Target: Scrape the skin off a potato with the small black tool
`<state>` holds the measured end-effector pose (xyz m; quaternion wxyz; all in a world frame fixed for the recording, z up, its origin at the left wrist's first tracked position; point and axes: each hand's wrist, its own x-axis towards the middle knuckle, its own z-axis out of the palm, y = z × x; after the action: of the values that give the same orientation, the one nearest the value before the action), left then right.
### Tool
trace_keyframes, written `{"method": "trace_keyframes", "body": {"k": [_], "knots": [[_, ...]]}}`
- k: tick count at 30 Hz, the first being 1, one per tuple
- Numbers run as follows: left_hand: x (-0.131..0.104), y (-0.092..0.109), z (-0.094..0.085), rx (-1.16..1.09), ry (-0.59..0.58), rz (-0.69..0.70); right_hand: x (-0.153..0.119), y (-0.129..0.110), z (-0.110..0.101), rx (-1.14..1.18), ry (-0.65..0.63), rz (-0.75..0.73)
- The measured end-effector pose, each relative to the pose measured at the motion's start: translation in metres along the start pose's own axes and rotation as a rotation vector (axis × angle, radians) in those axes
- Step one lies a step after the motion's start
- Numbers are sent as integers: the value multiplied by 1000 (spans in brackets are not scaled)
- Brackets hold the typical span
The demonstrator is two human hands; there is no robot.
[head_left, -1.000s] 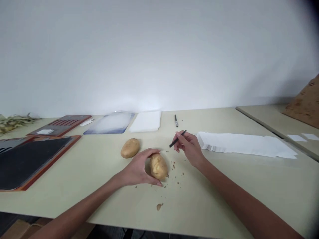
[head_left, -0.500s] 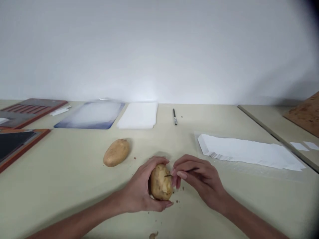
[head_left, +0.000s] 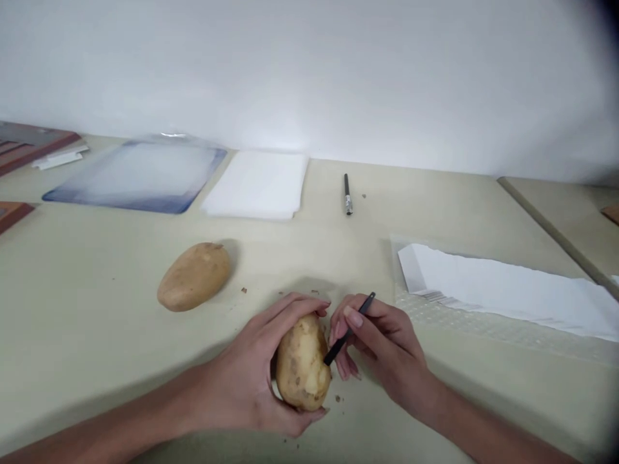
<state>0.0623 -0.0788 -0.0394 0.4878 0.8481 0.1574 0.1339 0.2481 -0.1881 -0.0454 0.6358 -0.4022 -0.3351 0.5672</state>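
Note:
My left hand [head_left: 246, 374] wraps round a potato [head_left: 302, 364], thumb below and fingers over the top. Part of its skin is gone, and pale flesh shows on its upper and right side. Between thumb and fingers, my right hand [head_left: 387, 335] pinches a slim black tool [head_left: 351, 328] with a small hole at its upper end. Its lower tip meets the potato's right side; what kind of tool it is I cannot tell. A second, unpeeled potato [head_left: 194, 277] lies on the table to the left. Small peel bits [head_left: 338, 399] are scattered about the held potato.
A black pen-like tool with a silver end [head_left: 347, 194] lies farther back. Left of it are a stack of white paper [head_left: 258, 185] and a blue-edged sheet [head_left: 130, 177]. White paper strips [head_left: 503, 283] lie on the right. Red-framed boards [head_left: 39, 145] stand at the far left.
The view has come closer and tilted down. The black tool has turned in my right hand, showing its full length, and its tip now touches lower on the potato's right side.

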Motion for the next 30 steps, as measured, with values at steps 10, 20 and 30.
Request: {"method": "trace_keyframes", "body": {"k": [10, 20, 30], "knots": [[2, 3, -4, 73, -5, -17, -2, -3, -1, 54, -64, 64], [0, 0, -3, 67, 6, -2, 4, -5, -3, 92, -97, 120], [1, -3, -1, 78, 19, 23, 4, -6, -1, 123, -87, 173]]}}
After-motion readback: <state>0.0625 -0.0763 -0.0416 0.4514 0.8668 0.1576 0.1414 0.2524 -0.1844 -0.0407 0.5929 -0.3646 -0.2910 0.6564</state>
